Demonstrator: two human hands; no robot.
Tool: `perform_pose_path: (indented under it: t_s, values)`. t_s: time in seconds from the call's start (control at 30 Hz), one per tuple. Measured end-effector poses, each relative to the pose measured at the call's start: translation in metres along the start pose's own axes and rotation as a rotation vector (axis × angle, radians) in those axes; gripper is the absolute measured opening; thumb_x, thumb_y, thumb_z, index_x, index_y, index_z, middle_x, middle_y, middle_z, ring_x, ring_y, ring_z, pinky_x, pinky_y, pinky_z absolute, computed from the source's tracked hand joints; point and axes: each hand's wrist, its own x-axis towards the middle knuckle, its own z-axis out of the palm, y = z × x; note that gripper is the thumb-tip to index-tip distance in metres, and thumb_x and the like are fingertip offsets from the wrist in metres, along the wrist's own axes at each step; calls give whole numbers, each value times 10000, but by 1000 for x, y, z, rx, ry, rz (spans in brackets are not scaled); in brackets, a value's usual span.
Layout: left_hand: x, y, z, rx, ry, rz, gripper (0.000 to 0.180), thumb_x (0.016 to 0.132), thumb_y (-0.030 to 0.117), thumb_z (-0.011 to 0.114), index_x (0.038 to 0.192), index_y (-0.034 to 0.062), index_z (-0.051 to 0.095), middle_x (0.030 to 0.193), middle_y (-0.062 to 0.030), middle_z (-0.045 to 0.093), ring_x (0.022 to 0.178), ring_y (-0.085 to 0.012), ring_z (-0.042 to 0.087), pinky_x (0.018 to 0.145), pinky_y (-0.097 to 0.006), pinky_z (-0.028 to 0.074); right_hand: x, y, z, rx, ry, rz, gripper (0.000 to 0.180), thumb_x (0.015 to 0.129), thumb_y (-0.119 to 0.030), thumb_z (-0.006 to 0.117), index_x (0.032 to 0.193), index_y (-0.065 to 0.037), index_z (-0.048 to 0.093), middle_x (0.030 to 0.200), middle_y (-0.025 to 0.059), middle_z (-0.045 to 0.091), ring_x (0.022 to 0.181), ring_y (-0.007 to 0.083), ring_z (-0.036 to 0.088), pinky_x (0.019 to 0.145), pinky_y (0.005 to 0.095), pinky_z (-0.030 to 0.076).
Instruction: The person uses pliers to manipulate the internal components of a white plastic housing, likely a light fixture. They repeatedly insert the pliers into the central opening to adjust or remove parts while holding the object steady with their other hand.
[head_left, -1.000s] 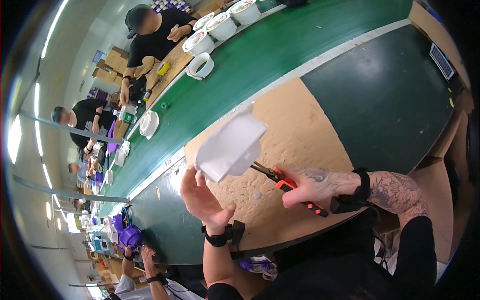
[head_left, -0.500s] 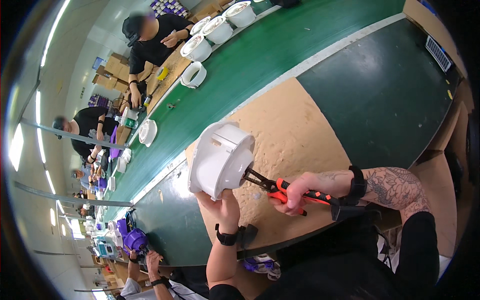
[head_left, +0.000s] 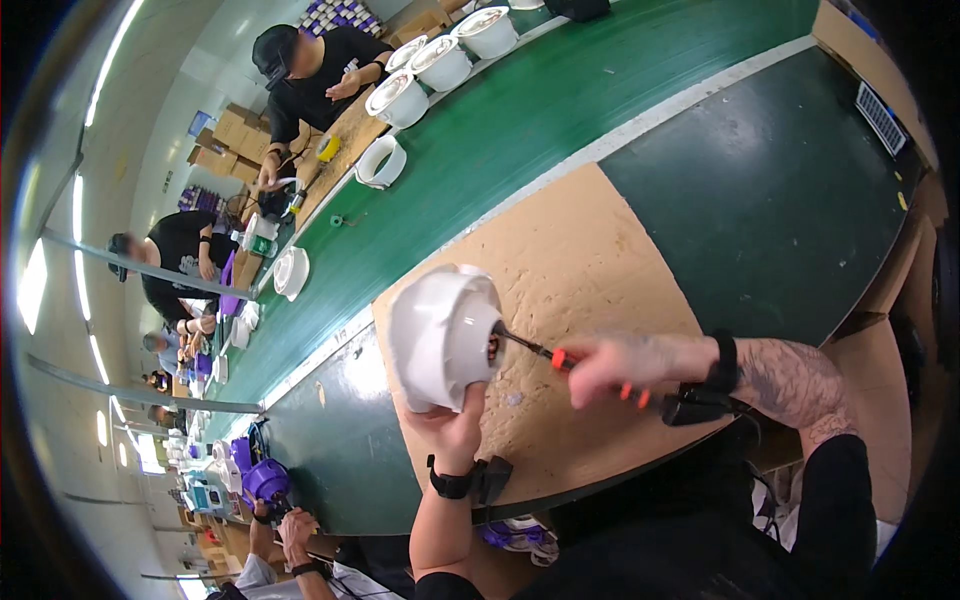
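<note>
My left hand (head_left: pixel 452 432) grips a white rounded plastic housing (head_left: pixel 440 335) from below, holding it tilted above a cardboard sheet (head_left: pixel 580 265). The housing's opening faces right, and something dark and coppery shows inside it. Closed round the red-and-black handles of a pair of pliers (head_left: pixel 530 346) is my right hand (head_left: pixel 635 370), smeared by motion. The dark jaws of the pliers reach the rim of that opening; what they grip, if anything, is hidden.
Beyond the cardboard runs a green conveyor belt (head_left: pixel 520 150). A white ring (head_left: pixel 381 162) and several white housings (head_left: pixel 440 64) stand along its far side, where a person (head_left: pixel 320 90) works. Another worker's hands (head_left: pixel 295 530) hold a purple part (head_left: pixel 266 480) at lower left.
The housing has turned in my left hand, bringing its opening more into view. My right hand has rolled the pliers, which now show edge-on. The far worker's hands have shifted.
</note>
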Motion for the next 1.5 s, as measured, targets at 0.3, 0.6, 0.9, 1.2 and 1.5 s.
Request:
perform_pose_path:
  t_s: [0.3, 0.6, 0.9, 1.2, 1.5]
  values:
    - [12, 0, 4, -484, 93, -193, 690, 850, -129, 674, 1480, 31, 443, 1438, -128, 558, 1309, -263, 580, 1104, -442, 502, -1, -2, -14, -95, 8, -18, 288, 861, -338, 699, 843, -107, 528, 736, -23, 479, 640, 104, 456, 626, 275, 368]
    - [22, -17, 1, -563, 28, -330, 700, 865, -133, 644, 1504, 43, 419, 1458, -132, 538, 1328, -263, 566, 1134, -447, 471, -7, -9, -6, 209, -160, 33, 269, 884, -299, 705, 773, -148, 512, 725, -65, 459, 666, 63, 427, 611, 243, 332]
    - [13, -20, 3, -280, 4, -242, 826, 763, -135, 736, 1505, 28, 413, 1447, -124, 539, 1351, -252, 540, 1130, -411, 459, -3, 4, -5, 453, -214, 95, 284, 905, -268, 689, 739, -163, 484, 699, -68, 454, 624, 48, 417, 591, 227, 347]
    - [15, -20, -2, -25, -88, -152, 801, 719, -116, 762, 1451, 6, 463, 1378, -123, 592, 1273, -233, 600, 1073, -389, 496, -1, 6, -4, 467, -223, 135, 285, 917, -250, 681, 738, -172, 474, 685, -70, 444, 595, 46, 406, 561, 229, 344]
    - [17, -19, -1, -16, -112, -158, 768, 713, -107, 756, 1431, -31, 495, 1337, -143, 629, 1242, -240, 624, 1056, -390, 509, 6, 19, -1, 506, -232, 121, 301, 924, -254, 674, 726, -179, 459, 665, -73, 415, 576, 39, 381, 535, 232, 319]
